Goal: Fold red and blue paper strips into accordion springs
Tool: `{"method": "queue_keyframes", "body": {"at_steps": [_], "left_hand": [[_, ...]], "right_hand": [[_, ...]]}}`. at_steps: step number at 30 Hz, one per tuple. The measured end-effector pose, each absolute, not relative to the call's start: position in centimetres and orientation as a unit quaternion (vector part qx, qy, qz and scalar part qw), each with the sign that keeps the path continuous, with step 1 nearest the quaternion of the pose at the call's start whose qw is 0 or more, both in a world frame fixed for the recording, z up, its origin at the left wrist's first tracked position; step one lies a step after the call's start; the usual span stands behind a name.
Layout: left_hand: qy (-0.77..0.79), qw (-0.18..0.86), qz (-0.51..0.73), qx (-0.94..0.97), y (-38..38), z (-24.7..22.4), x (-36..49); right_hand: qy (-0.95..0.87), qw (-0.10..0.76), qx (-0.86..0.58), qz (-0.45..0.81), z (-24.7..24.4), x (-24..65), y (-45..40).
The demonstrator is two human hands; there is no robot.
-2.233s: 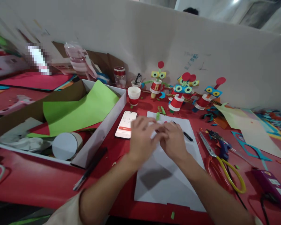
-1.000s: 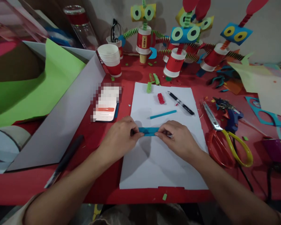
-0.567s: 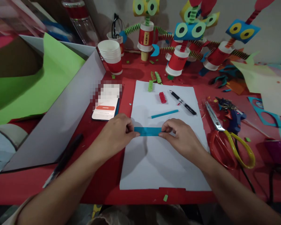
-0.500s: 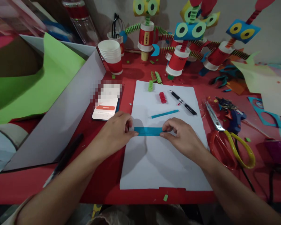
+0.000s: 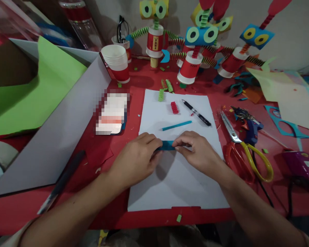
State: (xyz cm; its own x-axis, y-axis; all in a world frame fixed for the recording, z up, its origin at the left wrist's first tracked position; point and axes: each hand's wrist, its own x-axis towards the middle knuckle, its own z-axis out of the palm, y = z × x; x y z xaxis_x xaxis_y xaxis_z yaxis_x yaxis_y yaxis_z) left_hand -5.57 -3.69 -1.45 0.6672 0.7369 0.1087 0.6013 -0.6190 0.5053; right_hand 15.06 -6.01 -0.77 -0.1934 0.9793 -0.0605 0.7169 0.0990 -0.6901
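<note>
Above a white sheet (image 5: 170,192), a blue paper strip (image 5: 167,145) is stretched between my two hands. My left hand (image 5: 136,157) grips its left part, the fingers covering that end. At the strip's right end, my right hand (image 5: 195,149) pinches it between thumb and fingers. Beyond the hands, a thin blue paper stick (image 5: 177,125) lies on the sheet. A black pen (image 5: 196,112), a folded red paper spring (image 5: 174,107) and a green paper spring (image 5: 161,95) are farther up, with more folded green paper (image 5: 169,85) at the sheet's top edge.
Scissors (image 5: 237,140), a blue glue gun (image 5: 252,130) and a purple device (image 5: 301,166) lie to the right. On the left are a phone (image 5: 112,113), stacked paper cups (image 5: 117,65) and a white box wall (image 5: 56,123). Paper-cup figures (image 5: 190,67) stand at the back.
My left hand has moved right along the blue strip and now covers more of it. My right hand keeps its pinch. The whole view has shifted slightly, so objects appear farther left.
</note>
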Motion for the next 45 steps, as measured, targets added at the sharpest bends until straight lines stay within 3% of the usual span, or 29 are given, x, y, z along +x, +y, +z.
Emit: {"method": "queue_keyframes", "body": {"at_steps": [11, 16, 21, 28, 34, 45], "left_hand": [[0.407, 0.281, 0.197, 0.847, -3.3, -2.4, -4.7], [0.407, 0.280, 0.182, 0.850, -3.4, -2.5, -4.5], [0.409, 0.230, 0.186, 0.863, -3.8, -2.5, -4.6], [0.392, 0.069, 0.129, 0.908, -5.0, -2.3, -4.8], [0.381, 0.057, 0.145, 0.911, -5.1, -2.4, -4.9], [0.348, 0.038, 0.101, 0.931, -5.1, -2.3, -4.9]], "right_hand": [[-0.738, 0.249, -0.588, 0.216, -1.8, 14.3, -5.6], [-0.751, 0.210, -0.579, 0.237, -1.8, 14.2, -5.3], [-0.730, 0.242, -0.587, 0.254, -1.6, 14.2, -5.2], [-0.793, 0.263, -0.485, 0.259, -1.5, 15.9, -5.2], [-0.837, 0.261, -0.432, 0.212, -2.1, 17.0, -5.4], [-0.882, 0.184, -0.405, 0.155, -1.6, 17.2, -5.7]]}}
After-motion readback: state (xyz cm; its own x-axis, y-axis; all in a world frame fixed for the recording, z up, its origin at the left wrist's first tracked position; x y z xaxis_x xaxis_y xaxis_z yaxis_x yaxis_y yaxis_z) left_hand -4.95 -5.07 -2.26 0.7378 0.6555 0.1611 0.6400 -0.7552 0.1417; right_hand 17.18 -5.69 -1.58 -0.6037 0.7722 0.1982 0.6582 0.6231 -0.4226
